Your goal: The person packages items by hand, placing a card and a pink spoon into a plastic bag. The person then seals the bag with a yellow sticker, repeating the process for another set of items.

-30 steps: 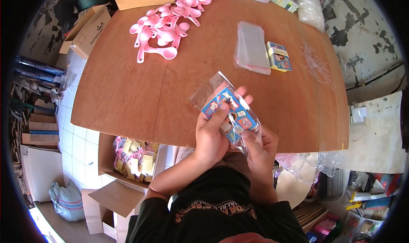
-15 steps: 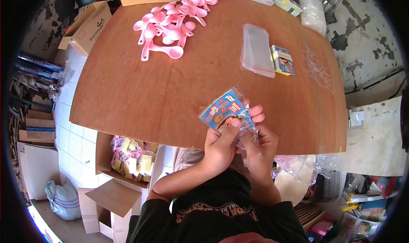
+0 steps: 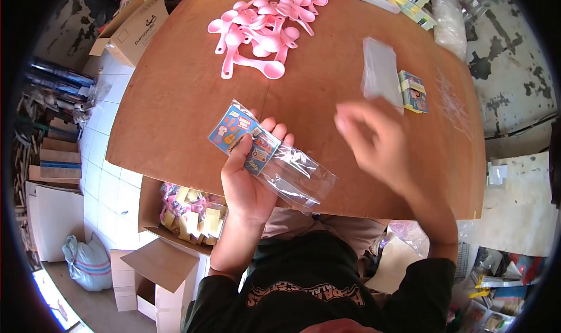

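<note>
My left hand [image 3: 248, 187] is closed on a clear plastic bag [image 3: 301, 178] above the front of the table. Inside the top part of the bag sits a blue printed card [image 3: 234, 128], my thumb pressing across it. The lower part of the bag hangs out flat and transparent toward the right. My right hand [image 3: 377, 143] is raised off to the right, apart from the bag, with its curled fingers smeared by motion. Just beyond it lie a stack of clear bags [image 3: 380, 67] and a banded bundle of cards [image 3: 414, 92].
Pink spoons [image 3: 260, 32] are heaped at the far side of the wooden table [image 3: 193, 111]. An open carton [image 3: 151, 207] of packed pieces stands below the near left edge. Plastic rolls [image 3: 449, 26] and yellow card bundles [image 3: 414, 3] lie at the far right.
My right hand has let go of the bag and moved up and right. My left hand has shifted left with the bag, which now extends unfolded.
</note>
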`<state>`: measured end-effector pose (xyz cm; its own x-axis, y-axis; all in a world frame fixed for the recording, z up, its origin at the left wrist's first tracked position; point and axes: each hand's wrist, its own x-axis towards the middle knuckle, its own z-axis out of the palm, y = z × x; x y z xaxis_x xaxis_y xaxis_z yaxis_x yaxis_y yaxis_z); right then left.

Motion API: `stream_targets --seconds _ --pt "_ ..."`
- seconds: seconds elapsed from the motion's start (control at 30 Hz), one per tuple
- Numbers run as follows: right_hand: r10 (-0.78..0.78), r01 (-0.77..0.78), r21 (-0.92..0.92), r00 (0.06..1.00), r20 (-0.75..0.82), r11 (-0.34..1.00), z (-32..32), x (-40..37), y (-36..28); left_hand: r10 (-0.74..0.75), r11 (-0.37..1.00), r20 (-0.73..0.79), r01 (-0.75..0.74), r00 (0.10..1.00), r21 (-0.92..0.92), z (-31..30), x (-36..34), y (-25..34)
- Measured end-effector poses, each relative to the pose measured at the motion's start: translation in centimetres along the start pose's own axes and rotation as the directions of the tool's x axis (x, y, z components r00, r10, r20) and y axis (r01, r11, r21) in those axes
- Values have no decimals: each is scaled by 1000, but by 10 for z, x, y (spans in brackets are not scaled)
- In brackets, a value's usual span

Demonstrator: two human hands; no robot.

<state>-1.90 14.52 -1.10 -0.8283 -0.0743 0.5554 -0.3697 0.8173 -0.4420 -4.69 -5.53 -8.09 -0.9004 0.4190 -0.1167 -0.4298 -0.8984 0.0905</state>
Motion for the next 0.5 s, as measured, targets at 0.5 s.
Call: stream_targets --seconds 0.5 --pt "483 -482 -219 874 -51 848 90 137 147 1 992 -82 10 997 128 21 3 -5"
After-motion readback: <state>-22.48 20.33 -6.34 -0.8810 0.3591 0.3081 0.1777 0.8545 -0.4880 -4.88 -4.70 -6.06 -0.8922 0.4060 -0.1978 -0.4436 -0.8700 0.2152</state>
